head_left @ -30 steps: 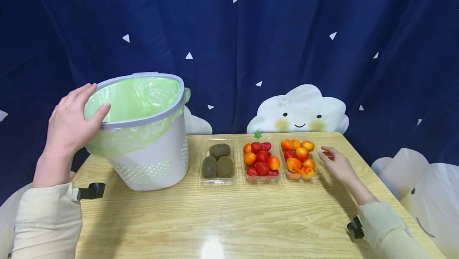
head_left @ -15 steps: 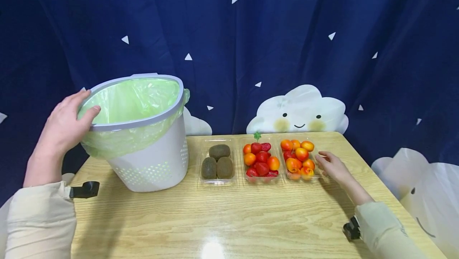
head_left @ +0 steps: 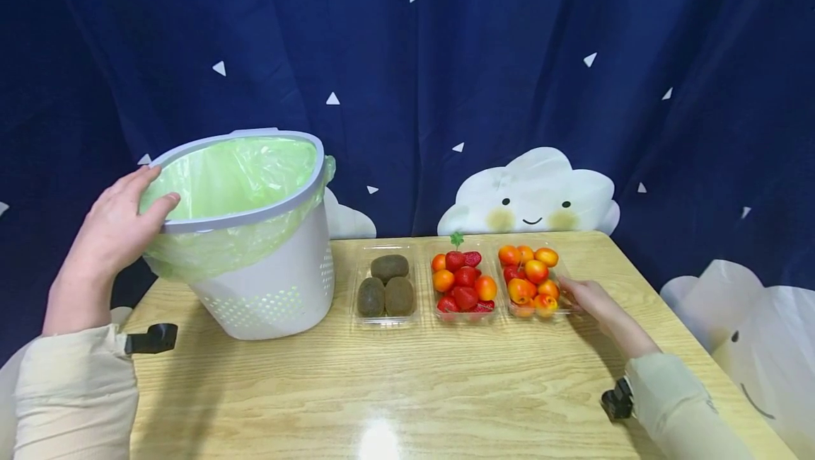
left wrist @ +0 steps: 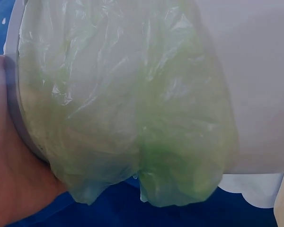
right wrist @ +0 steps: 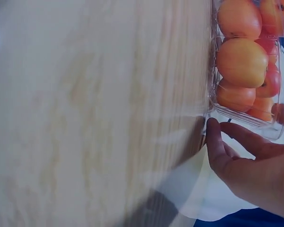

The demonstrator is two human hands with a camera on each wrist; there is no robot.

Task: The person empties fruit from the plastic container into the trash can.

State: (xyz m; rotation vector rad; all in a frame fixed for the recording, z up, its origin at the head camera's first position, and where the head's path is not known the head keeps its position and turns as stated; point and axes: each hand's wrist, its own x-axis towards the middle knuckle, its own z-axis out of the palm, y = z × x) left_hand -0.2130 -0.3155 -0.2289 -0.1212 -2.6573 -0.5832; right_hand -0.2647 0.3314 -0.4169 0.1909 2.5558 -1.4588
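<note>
My left hand point(head_left: 117, 223) grips the left rim of a light-grey waste bin point(head_left: 276, 294), its thumb and fingers over the edge. A thin green bag point(head_left: 232, 170) lines the bin and hangs folded down outside, as the left wrist view also shows. At the right side of a clear plastic box point(right wrist: 239, 116) of orange-red fruits point(head_left: 535, 272), my right hand point(head_left: 595, 301) touches the wall with its fingertips. In the right wrist view its thumb point(right wrist: 214, 135) and forefinger lie close together at the box's corner; some fingers are partly hidden.
Left of that box, a second clear box holds strawberries point(head_left: 467, 277) and several orange fruits. A third, nearest the bin, holds kiwis point(head_left: 400, 297). All stand in a row on the wooden table point(head_left: 414, 382). A dark blue curtain point(head_left: 376, 35) hangs behind.
My right hand has moved left, from beside the fruit box to touching its side. My left hand has shifted slightly left and down with the bin's rim. The boxes have stayed in place.
</note>
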